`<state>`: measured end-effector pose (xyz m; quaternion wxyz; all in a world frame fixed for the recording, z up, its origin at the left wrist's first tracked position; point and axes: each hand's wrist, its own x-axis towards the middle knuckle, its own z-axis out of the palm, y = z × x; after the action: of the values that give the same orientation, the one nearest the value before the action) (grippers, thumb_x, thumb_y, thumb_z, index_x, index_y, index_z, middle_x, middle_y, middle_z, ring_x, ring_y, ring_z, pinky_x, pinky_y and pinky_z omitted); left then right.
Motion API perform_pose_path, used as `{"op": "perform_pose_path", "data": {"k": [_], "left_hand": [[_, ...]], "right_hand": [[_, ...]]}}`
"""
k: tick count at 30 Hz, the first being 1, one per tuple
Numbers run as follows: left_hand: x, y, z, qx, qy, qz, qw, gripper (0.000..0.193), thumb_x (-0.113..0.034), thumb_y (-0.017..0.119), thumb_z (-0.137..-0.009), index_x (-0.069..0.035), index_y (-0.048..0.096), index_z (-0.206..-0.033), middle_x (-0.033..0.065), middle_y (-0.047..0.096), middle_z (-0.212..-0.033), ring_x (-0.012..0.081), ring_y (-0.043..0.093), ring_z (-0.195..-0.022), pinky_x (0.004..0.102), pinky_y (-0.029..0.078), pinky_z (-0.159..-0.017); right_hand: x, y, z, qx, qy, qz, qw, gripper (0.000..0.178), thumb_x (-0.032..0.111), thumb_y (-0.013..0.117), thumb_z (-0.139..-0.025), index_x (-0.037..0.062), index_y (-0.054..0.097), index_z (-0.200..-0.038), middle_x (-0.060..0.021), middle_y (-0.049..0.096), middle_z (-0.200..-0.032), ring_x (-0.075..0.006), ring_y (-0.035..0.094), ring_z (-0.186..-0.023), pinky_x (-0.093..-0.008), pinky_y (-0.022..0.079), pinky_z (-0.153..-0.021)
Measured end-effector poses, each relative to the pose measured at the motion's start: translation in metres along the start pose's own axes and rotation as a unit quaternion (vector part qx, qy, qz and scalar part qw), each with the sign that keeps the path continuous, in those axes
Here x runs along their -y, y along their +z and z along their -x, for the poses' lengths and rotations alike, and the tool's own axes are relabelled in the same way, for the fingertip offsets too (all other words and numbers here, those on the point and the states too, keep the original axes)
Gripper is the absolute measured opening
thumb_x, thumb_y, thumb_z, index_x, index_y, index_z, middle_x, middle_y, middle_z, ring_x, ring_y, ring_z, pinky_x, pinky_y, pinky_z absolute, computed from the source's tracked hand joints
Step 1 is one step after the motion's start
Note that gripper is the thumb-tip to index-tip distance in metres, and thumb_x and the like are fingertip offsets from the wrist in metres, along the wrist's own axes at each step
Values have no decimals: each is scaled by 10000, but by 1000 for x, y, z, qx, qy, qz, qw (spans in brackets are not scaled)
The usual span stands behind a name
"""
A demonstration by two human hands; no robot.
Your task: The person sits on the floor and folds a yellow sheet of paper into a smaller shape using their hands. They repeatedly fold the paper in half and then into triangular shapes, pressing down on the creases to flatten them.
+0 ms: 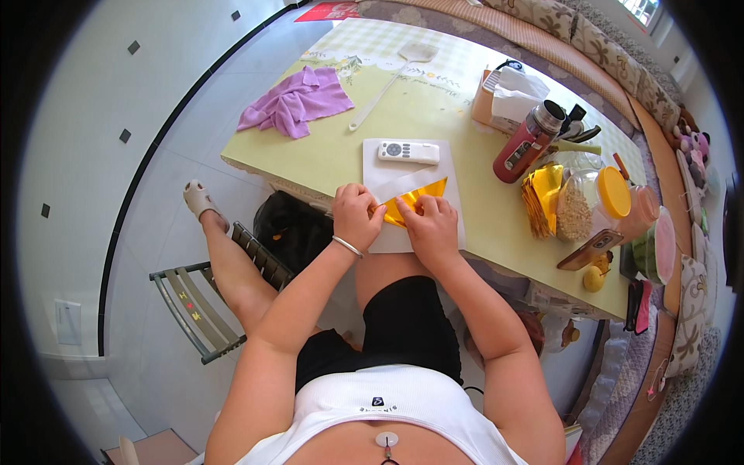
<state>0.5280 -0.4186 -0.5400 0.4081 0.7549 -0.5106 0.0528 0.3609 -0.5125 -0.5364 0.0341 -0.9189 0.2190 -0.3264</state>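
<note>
The left hand and right hand hold a folded sheet of gold foil paper by its near side, over a white sheet at the near edge of the table. A white remote control lies just beyond the foil.

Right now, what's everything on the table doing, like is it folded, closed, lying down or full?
Gold sheet: looks partly folded, held by the left hand and right hand.
White remote: lying flat, buttons up.
Purple cloth: crumpled.
Spatula: lying down, unused.
Yellow-lidded jar: closed, partly full.
Tissue box: open, tissue sticking out.
Red bottle: standing; can't tell how full.
</note>
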Motion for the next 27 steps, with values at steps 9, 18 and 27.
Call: {"op": "perform_pose_path", "data": {"k": [9,18,27], "left_hand": [[3,-25,19,2,67,-159,985,348,-122,657,-828,-1,641,-1154,170,630,-1185,360,545,-1198,463,420,-1032],[-14,-1,42,112,199,-116,967,458,-84,546,-872,37,615,-1309,194,567,-1434,339,463,-1404,453,344,-1173],[-38,-5,-28,99,12,-138,985,388,-233,870,-682,-65,718,-997,80,670,-1012,321,566,-1123,445,437,-1001]], "right_hand": [[-2,-2,-2,45,-21,45,998,426,148,681,-834,230,704,-1252,-48,569,-1069,-266,547,-1030,-428,416,-854],[-3,-3,-2,36,-22,26,999,422,165,676,-835,216,703,-1252,-51,595,-1079,-279,559,-1060,-438,420,-895],[-40,-28,-41,154,78,-84,981,643,40,680,-824,224,562,-1430,-55,639,-1085,-268,625,-1070,-375,540,-766]]}}
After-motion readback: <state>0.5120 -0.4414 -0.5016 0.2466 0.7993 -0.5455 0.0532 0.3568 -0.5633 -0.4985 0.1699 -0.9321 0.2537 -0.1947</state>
